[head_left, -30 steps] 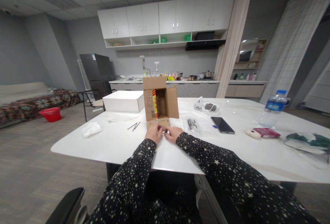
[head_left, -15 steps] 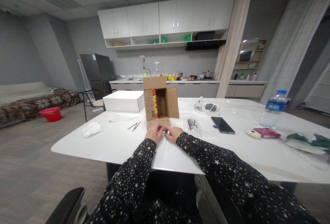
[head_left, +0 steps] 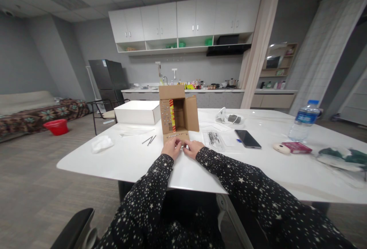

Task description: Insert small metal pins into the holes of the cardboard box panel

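An open cardboard box (head_left: 191,114) stands on the white table with its flaps spread and its opening facing me. Small shiny bits dot its left flap (head_left: 165,116), beside a red and yellow tape strip (head_left: 171,111). More of them run in a row along the lower front flap (head_left: 168,137). At that flap's near edge, my left hand (head_left: 171,149) and my right hand (head_left: 194,149) almost meet, thumbs and fingertips curled in. Anything pinched between them is too small or hidden to name. Right of the box lies a clear plastic bag with dark small pieces (head_left: 214,139).
Two thin metal rods (head_left: 150,140) and a crumpled tissue (head_left: 102,144) lie left. Behind them sits a white box (head_left: 137,112). To the right are a phone (head_left: 248,139), a water bottle (head_left: 304,121), a pink box (head_left: 296,147) and a white device with a cable (head_left: 233,119).
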`<move>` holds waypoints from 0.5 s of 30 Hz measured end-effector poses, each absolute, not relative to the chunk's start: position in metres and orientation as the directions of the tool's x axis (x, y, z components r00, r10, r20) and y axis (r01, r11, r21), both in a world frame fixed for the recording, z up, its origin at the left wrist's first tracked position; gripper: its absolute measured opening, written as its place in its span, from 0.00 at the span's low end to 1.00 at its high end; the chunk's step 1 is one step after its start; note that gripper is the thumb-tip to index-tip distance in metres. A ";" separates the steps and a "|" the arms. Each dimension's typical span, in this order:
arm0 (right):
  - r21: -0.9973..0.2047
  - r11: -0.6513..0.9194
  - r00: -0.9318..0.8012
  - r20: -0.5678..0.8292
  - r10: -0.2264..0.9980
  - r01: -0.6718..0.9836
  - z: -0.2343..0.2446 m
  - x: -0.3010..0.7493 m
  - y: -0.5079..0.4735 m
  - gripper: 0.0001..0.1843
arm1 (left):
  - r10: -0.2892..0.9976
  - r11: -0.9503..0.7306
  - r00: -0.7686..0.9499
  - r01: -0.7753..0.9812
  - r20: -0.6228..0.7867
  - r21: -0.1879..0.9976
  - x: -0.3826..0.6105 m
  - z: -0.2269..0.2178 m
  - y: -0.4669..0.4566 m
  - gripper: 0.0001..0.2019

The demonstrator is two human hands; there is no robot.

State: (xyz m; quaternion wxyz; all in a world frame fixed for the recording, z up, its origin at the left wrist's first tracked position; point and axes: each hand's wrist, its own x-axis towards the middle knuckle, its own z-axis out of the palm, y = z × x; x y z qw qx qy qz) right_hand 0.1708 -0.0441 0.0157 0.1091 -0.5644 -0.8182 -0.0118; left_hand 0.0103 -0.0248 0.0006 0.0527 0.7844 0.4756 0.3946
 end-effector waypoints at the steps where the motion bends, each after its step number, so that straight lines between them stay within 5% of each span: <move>1: -0.105 0.363 -0.339 0.196 0.920 0.926 0.015 0.171 -0.044 0.18 | 0.788 -0.542 0.235 0.704 0.569 0.459 0.010 0.001 -0.025 0.07; 15: -0.091 0.358 -0.339 0.176 0.924 0.929 0.014 0.171 -0.042 0.19 | 0.784 -0.548 0.227 0.689 0.578 0.474 0.010 -0.001 -0.024 0.06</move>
